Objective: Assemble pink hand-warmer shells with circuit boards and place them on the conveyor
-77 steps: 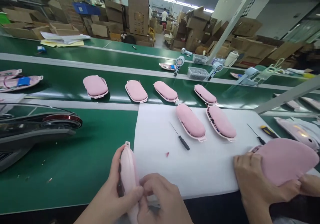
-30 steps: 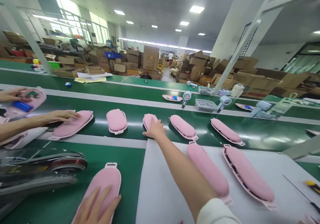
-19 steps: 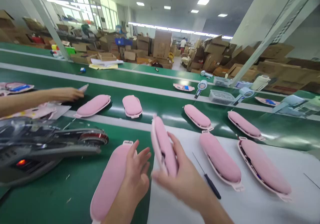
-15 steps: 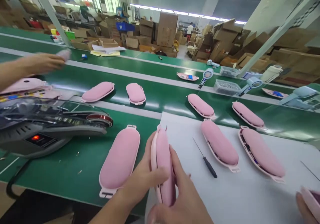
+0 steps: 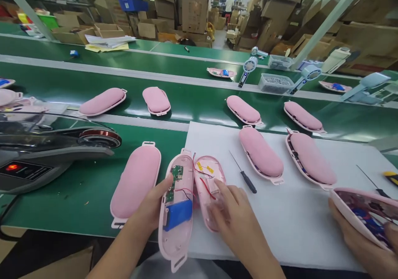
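An opened pink case lies in front of me in two halves. My left hand (image 5: pixel 149 210) holds the left half (image 5: pixel 175 212), which shows a green circuit board (image 5: pixel 176 174) and a blue battery (image 5: pixel 177 214). My right hand (image 5: pixel 234 219) grips the right half (image 5: pixel 209 183), which carries red wires and yellow tape. A closed pink case (image 5: pixel 135 183) rests on the green table just left of my left hand. A small black screwdriver (image 5: pixel 244 178) lies on the white mat (image 5: pixel 280 225) to the right.
Two closed pink cases (image 5: pixel 260 154) (image 5: pixel 311 158) lie on the mat, several more on the green conveyor belt (image 5: pixel 192 105). A grey machine (image 5: pixel 46 146) stands at left. Another person's hands (image 5: pixel 360 237) hold an open case at right. Cardboard boxes fill the background.
I took a pink case off the belt, brought it near and opened it into two halves, baring board and battery. The case I held before now lies at my left.
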### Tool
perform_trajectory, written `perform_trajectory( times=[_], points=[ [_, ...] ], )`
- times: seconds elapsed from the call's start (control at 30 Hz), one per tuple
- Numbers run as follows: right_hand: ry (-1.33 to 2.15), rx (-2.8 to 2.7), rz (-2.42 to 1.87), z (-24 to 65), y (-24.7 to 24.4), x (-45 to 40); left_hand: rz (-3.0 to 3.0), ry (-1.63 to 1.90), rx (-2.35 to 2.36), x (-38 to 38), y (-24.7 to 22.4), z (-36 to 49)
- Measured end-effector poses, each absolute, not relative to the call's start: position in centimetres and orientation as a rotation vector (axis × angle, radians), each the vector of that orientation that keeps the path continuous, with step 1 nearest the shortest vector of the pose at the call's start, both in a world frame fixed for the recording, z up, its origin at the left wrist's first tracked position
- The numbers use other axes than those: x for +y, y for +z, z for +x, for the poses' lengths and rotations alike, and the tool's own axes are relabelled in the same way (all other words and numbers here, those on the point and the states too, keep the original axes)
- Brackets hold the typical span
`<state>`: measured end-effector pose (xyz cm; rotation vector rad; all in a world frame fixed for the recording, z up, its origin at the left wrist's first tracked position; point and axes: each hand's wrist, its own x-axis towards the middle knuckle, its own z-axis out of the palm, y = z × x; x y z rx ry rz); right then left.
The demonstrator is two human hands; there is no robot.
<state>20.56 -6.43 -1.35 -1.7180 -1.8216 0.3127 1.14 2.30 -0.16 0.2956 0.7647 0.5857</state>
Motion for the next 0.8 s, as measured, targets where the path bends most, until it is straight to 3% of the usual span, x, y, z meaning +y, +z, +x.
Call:
perform_trajectory(
  times=[0.23,0.4,0.47,0.67,0.8],
  points=[
    [0.604,-1.687,-1.663,19.9,-0.7,-6.1,0.330,0.584,0.778,2.0,0.6,1.8],
    [1.449,-1.285,-1.474,20.0,2.7,-4.4,0.407,0.626,0.690,1.8,1.3,2.5],
    [1.588,-1.269,-1.418,20.1,3.9,-3.1,0.430,0.623,0.658,1.8,1.5,2.7],
    [0.867,-1.662,-1.471,19.4,3.8,-0.1,0.434,0.653,0.666,2.0,1.5,2.9],
    [0.687,-1.495,-1.564,19.0,2.7,0.2,0.454,0.641,0.695,1.9,1.3,2.8]
  ],
)
